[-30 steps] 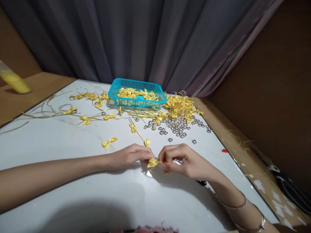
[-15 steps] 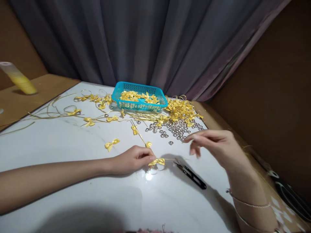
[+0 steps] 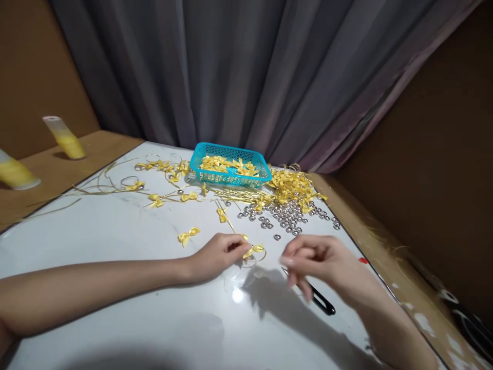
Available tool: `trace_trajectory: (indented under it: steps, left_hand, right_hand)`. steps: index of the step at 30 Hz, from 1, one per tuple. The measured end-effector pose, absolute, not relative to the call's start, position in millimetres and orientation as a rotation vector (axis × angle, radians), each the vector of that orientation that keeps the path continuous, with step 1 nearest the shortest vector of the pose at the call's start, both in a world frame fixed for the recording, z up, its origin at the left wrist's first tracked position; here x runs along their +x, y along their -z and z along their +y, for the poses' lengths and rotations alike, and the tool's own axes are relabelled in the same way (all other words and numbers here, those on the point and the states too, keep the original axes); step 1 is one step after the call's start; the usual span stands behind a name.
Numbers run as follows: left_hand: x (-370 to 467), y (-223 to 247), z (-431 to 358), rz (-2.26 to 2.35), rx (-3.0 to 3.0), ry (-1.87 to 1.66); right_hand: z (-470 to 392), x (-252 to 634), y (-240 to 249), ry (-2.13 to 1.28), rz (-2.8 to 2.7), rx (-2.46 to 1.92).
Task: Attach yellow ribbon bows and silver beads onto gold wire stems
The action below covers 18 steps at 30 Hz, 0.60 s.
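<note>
My left hand [image 3: 221,257] rests on the white table, its thumb and fingers pinched on a yellow ribbon bow [image 3: 253,250]. A thin gold cord curls out from this bow. To the right, my right hand [image 3: 314,259] hovers slightly blurred, thumb and index finger brought together and the other fingers hanging bent. Whether anything is in that pinch I cannot make out. Beneath it lie black-handled thread snips [image 3: 323,302], their blades partly hidden by the fingers. Another bow [image 3: 188,236] lies left of the pinched one.
A turquoise basket [image 3: 231,180] holds yellow bows at the back. Beside it is a heap of bows with gold cords [image 3: 290,187], and in front, scattered silver beads [image 3: 287,216]. More corded bows lie at left. Two yellow spools [image 3: 69,144] stand beyond the table's left edge.
My right hand has come down and left, over the snips, and its fingers have drawn together. My left hand still pinches the bow. The whole view has shifted slightly.
</note>
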State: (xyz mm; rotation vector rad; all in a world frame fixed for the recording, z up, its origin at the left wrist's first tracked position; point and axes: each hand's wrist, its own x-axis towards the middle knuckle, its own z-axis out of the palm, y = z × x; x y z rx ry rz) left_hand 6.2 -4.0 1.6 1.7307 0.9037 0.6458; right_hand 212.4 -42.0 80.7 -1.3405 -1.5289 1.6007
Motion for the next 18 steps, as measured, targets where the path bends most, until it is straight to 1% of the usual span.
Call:
trace_trajectory:
  steps: [2, 4, 7, 11, 18]
  left_hand:
    - [6.2, -1.8, -4.4, 0.925, 1.735, -0.676]
    - [5.8, -2.1, -4.8, 0.926, 1.729, -0.689]
    - [5.3, -2.1, -5.0, 0.936, 1.702, -0.714]
    - [5.7, -0.8, -4.0, 0.948, 1.659, -0.751]
    - [6.6, -1.9, -3.9, 0.922, 1.717, -0.776]
  right_hand:
    - [-40.5, 192.9, -62.6, -1.611, -1.512, -1.435]
    - [-37.5, 180.1, -47.1, -1.546, -1.52, -1.456]
    - [-33.9, 172.9, -33.7, -1.497, -1.509, -1.392]
    - [-35.1, 173.6, -27.9, -1.574, -1.408, -1.293]
    - [-39.2, 172.9, -23.8, -1.453, -1.353, -1.385]
